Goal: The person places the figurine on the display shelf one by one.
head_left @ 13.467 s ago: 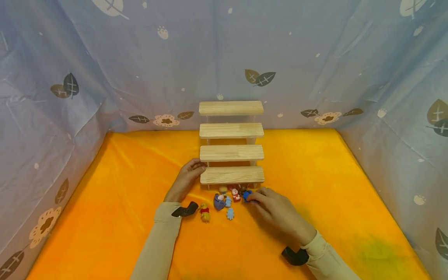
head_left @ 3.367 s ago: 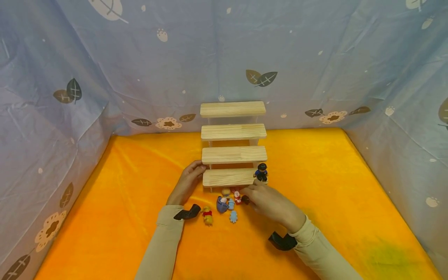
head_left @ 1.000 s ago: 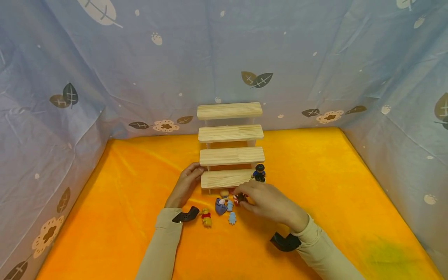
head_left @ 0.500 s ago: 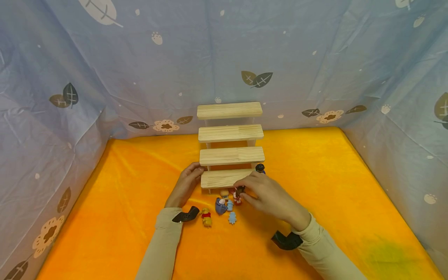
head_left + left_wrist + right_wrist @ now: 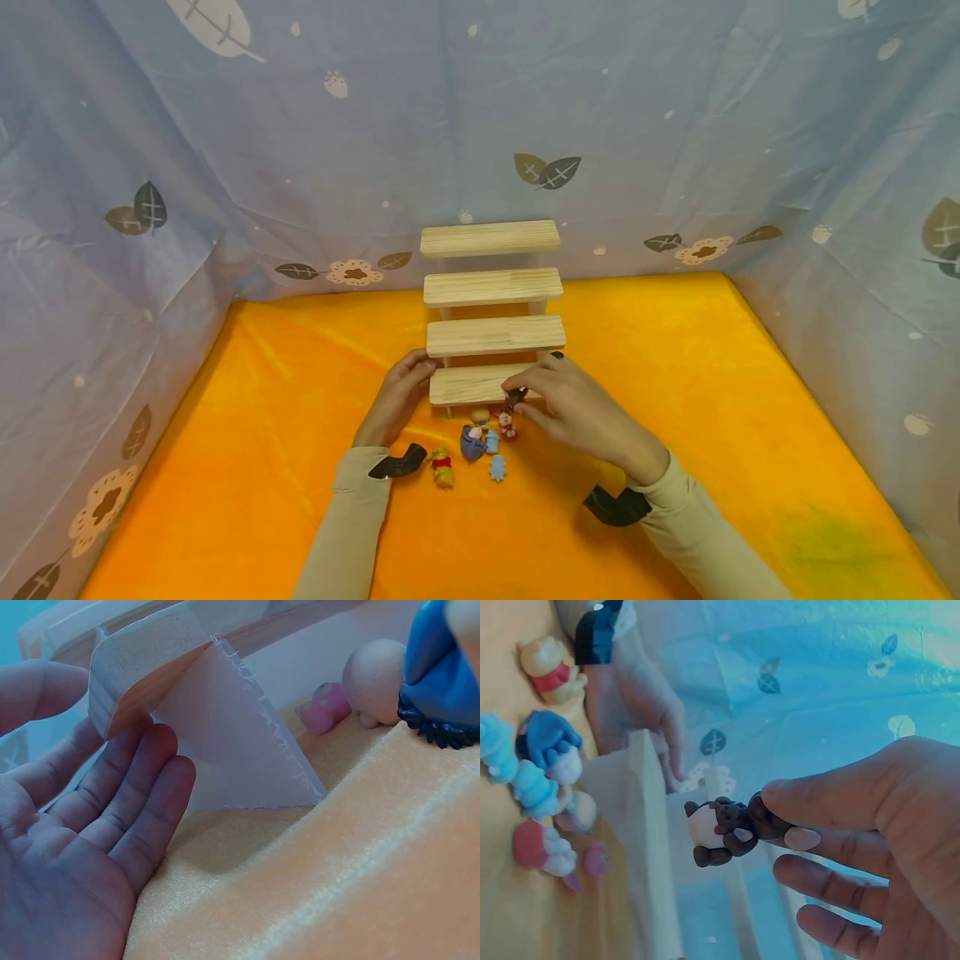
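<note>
In the head view my left hand [image 5: 392,402] holds the left end of the lowest step of a four-tier wooden display stand [image 5: 468,385]. The left wrist view shows its fingers under the board end [image 5: 142,682]. My right hand [image 5: 588,415] pinches a small dark brown figurine [image 5: 731,829] with a white middle between thumb and index finger, close over the front of the lowest step. Below it lie a pink and red piglet figurine [image 5: 507,427], a blue-caped figurine [image 5: 472,443], light blue figurines [image 5: 498,467] and a yellow bear figurine [image 5: 442,468] in a red shirt.
A black-haired toy figure [image 5: 557,355] is at the right end of the lowest step, mostly hidden behind my right hand. An orange cloth [image 5: 300,417] covers the surface. Patterned fabric walls [image 5: 637,125] stand behind and at both sides.
The black-haired figure has gone from the pile to the right end of the lowest step. My right hand has since lifted the brown figurine up from the pile. My left hand stays put.
</note>
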Demonstrator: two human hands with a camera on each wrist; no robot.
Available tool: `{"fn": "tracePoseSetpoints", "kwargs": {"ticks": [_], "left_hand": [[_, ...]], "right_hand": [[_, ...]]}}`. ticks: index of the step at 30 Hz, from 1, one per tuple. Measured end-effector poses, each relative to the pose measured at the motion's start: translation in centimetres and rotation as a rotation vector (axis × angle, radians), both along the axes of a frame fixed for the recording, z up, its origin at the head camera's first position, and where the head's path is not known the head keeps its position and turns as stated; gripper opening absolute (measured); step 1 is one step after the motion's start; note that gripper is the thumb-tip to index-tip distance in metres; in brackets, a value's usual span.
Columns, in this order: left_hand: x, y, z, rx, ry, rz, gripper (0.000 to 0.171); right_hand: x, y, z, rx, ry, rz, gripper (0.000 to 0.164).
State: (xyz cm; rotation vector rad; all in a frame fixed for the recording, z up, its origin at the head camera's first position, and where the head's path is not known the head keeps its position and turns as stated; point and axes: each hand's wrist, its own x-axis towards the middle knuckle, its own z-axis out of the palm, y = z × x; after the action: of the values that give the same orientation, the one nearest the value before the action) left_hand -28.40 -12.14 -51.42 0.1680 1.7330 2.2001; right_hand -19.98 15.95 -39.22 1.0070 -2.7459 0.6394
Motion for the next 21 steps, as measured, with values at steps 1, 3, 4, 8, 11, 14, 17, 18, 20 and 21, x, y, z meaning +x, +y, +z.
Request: {"fn": "tracePoseSetpoints", "kwargs": {"ticks": [1,3,4,8,11,14,17,18,20,21], "left_hand": [[0.0,-0.1,0.0,-0.002,0.002,0.001,0.030],[0.0,-0.1,0.0,-0.002,0.003,-0.001,0.029],[0.0,-0.2,0.0,-0.001,0.002,-0.003,0.029],[0.0,-0.2,-0.1,-0.006,-0.008,0.005,0.030],[0.1,-0.1,-0.1,-0.009,-0.019,0.017,0.030],[0.0,-0.1,-0.2,-0.008,-0.016,0.016,0.030],[0.0,-0.2,-0.2,-0.006,-0.009,0.010,0.029],[0.0,-0.2,-0.2,-0.005,-0.007,0.006,0.029],[0.0,-0.2,-0.1,-0.002,-0.007,0.006,0.028],[0.1,-0.2,-0.1,-0.002,-0.008,0.005,0.029]], "right_hand": [[-0.1,0.0,0.2,-0.003,0.000,0.000,0.026],[-0.3,0.0,0.6,-0.003,0.003,-0.007,0.027],[-0.3,0.0,0.8,-0.003,0.003,-0.012,0.027],[-0.5,0.0,1.3,-0.011,0.002,-0.028,0.028],[-0.7,-0.1,1.7,-0.035,0.003,-0.035,0.028],[-0.9,-0.1,2.0,-0.057,0.007,-0.048,0.028],[-1.1,-0.1,2.2,-0.069,0.015,-0.054,0.029],[-1.2,-0.1,2.2,-0.073,0.014,-0.055,0.030],[-1.3,-0.1,2.2,-0.080,0.015,-0.054,0.030],[-1.4,-0.1,2.2,-0.082,0.016,-0.053,0.030]]}}
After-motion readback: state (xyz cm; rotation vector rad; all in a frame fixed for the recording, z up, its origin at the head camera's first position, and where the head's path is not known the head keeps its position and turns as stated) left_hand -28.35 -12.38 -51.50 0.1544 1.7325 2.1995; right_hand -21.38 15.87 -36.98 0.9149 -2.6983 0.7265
